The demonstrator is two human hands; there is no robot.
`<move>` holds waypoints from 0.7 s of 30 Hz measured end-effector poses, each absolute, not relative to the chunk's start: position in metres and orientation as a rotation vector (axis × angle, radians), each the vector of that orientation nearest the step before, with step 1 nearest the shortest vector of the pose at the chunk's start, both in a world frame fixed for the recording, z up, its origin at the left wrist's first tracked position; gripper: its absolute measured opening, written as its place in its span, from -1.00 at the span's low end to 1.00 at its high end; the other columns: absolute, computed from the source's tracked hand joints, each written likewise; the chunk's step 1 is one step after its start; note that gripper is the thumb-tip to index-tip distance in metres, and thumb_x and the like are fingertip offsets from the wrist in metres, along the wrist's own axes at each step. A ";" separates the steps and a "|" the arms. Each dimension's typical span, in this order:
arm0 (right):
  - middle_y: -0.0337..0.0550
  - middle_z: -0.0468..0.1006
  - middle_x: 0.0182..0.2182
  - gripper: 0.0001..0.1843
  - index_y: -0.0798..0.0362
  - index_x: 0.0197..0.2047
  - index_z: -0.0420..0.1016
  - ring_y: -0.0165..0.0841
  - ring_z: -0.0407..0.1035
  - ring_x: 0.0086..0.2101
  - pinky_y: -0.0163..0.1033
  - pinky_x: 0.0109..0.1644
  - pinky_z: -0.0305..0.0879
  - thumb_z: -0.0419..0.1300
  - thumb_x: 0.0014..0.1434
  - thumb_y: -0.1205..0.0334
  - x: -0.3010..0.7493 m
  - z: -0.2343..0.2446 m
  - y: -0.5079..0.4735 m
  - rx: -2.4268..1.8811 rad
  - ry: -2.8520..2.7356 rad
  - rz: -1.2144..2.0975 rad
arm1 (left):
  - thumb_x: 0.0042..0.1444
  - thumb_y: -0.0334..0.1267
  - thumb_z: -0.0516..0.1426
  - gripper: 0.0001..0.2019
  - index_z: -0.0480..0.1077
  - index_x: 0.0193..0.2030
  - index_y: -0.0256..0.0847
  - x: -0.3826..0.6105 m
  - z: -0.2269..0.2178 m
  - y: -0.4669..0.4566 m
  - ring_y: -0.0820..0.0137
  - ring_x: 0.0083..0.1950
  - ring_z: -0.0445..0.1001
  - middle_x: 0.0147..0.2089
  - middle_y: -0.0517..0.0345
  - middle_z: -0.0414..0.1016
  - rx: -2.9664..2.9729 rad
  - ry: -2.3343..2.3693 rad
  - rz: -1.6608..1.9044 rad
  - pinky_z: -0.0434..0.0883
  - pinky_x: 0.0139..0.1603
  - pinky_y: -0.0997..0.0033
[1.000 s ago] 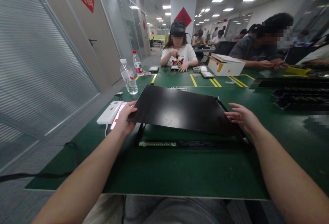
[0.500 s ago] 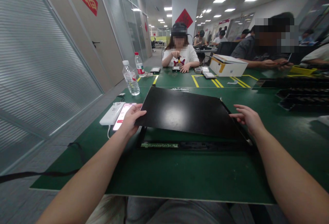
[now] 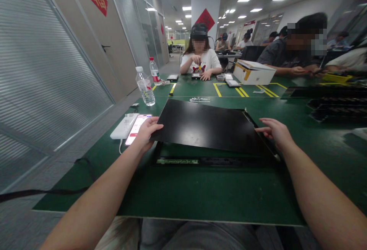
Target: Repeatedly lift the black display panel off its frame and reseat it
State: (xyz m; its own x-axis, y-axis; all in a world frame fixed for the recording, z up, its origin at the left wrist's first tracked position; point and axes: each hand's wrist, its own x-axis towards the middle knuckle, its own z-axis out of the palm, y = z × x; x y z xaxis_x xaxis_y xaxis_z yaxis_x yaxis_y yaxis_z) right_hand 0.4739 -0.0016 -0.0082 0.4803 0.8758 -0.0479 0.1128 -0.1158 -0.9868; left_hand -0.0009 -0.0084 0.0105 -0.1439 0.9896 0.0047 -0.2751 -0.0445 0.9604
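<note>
A black, glossy flat display panel lies tilted over a dark frame, its left side raised. My left hand grips the panel's left edge, thumb on top and fingers underneath. At the opposite side, my right hand has its fingers apart, with the index fingertip at the panel's right edge beside the frame's side rail. A narrow green circuit board shows along the frame's near side. Most of the frame's inside is hidden beneath the panel.
Left of the panel are a phone, a white power bank with a cable, and a water bottle. Across the green table, a person works on a small device. A white box and dark stacked parts are toward the right.
The panel's far left corner has dipped slightly, and the light's reflection on its surface has shifted and spread. Both hands keep nearly the same places.
</note>
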 end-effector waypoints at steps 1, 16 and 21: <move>-0.05 0.63 -0.53 -0.72 0.03 -0.17 0.61 -0.41 0.29 -0.64 -0.37 -0.59 0.08 0.30 0.02 0.16 0.474 -0.008 -0.002 -1.564 -0.886 0.824 | -0.29 -0.42 0.43 -0.55 0.48 -0.19 -0.21 -0.001 0.010 -0.008 0.34 -0.36 0.60 -0.32 0.16 0.66 0.949 1.085 1.445 0.53 -0.33 0.40; -0.01 0.63 -0.51 -0.79 -0.01 -0.25 0.59 -0.30 0.44 -0.54 -0.35 -0.63 0.01 0.31 0.01 0.15 0.478 -0.009 -0.001 -1.530 -0.860 0.782 | -0.33 -0.39 0.47 -0.49 0.44 -0.17 -0.22 0.003 0.005 -0.011 0.34 -0.35 0.60 -0.31 0.15 0.67 0.969 1.080 1.412 0.51 -0.30 0.37; -0.02 0.62 -0.52 -0.79 0.00 -0.25 0.58 -0.37 0.36 -0.58 -0.36 -0.63 -0.01 0.29 -0.01 0.18 0.477 -0.008 -0.002 -1.557 -0.846 0.784 | -0.33 -0.39 0.47 -0.48 0.43 -0.16 -0.22 0.003 0.001 -0.008 0.30 -0.33 0.61 -0.33 0.14 0.65 0.979 1.093 1.407 0.52 -0.27 0.35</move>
State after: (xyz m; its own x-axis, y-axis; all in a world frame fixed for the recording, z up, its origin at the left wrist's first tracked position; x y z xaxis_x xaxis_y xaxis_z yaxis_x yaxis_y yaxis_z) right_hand 0.4773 -0.0020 -0.0076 0.5187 0.8543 -0.0343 0.0987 -0.0996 -0.9901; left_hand 0.0032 -0.0084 0.0012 -0.1111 0.9938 0.0006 -0.2451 -0.0280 0.9691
